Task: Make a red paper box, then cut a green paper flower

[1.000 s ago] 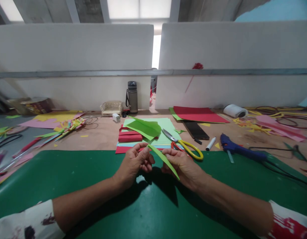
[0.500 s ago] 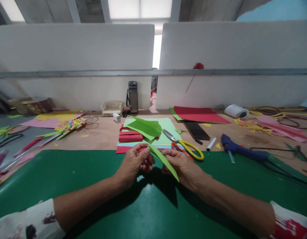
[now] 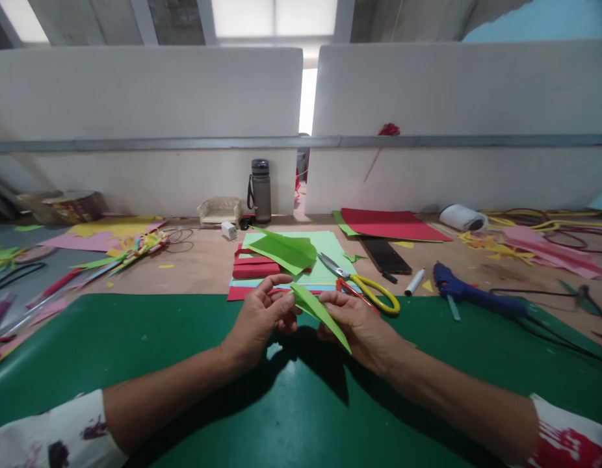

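A folded piece of light green paper [image 3: 320, 314] hangs slantwise above the green mat. My right hand [image 3: 366, 325] pinches it along its right side, thumb in front and other fingers partly hidden. At the upper left end, the thumb of my left hand [image 3: 259, 318] meets the paper's edge, its other fingers curled behind with the index finger raised. Just beyond my hands, yellow-handled scissors [image 3: 374, 294] rest on a stack of coloured sheets [image 3: 327, 244]. A folded green sheet [image 3: 286, 250] and folded red paper pieces [image 3: 255, 266] also lie on that stack.
The green mat [image 3: 208, 416] covers the near table. On the right are a blue glue gun [image 3: 476, 296], a white marker [image 3: 415, 282] and a black phone [image 3: 386, 255]. A bottle [image 3: 261, 192] stands by the partition; paper strips [image 3: 130, 250] lie left.
My left hand has shifted slightly left, its index finger lifting a little away from the paper. The right hand and the paper have stayed almost in place.
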Motion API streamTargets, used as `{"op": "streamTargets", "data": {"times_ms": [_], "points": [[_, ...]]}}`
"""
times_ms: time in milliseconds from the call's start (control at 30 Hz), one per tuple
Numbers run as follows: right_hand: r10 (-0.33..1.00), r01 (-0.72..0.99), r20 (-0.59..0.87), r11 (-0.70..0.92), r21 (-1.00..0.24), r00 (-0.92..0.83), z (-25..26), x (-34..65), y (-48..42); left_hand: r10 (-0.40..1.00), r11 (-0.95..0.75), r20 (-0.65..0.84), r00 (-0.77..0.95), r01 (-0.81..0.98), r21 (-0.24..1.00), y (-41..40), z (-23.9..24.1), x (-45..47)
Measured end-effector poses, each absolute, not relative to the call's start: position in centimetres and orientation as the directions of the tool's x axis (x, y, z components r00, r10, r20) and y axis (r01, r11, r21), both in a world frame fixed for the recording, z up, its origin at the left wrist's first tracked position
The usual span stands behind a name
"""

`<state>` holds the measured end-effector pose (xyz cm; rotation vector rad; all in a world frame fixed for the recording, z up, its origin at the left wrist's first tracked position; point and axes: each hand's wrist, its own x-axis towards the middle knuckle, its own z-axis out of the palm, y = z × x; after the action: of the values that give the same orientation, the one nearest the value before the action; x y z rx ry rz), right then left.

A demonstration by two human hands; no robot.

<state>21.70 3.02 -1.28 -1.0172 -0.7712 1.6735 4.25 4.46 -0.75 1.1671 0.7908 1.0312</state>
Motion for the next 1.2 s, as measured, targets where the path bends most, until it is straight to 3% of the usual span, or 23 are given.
{"op": "streamTargets", "data": {"times_ms": [267,567,1067,1200], "points": [[0.946,-0.413,-0.285,-0.325,-0.851,-0.158,-1.12,21.73,2.99,0.951,0.040,0.048,0.306,-0.275,0.961,4.56,-0.82,4.41],[0.951,-0.417,-0.264,-0.309,-0.855,-0.162,-1.43,21.67,3.02,0.922,0.198,-0.048,0.384,-0.363,0.910,4.61,-0.49,4.37],[0.961,-0.384,-0.243,-0.276,-0.881,-0.134,-1.75,21.76,3.18,0.931,0.218,-0.106,0.350,-0.301,0.928,4.67,-0.94,4.40],[0.973,-0.345,-0.202,-0.227,-0.911,-0.108,-1.75,21.86,3.34,0.966,0.111,-0.064,0.252,-0.177,0.978,4.80,-0.65,4.46]]}}
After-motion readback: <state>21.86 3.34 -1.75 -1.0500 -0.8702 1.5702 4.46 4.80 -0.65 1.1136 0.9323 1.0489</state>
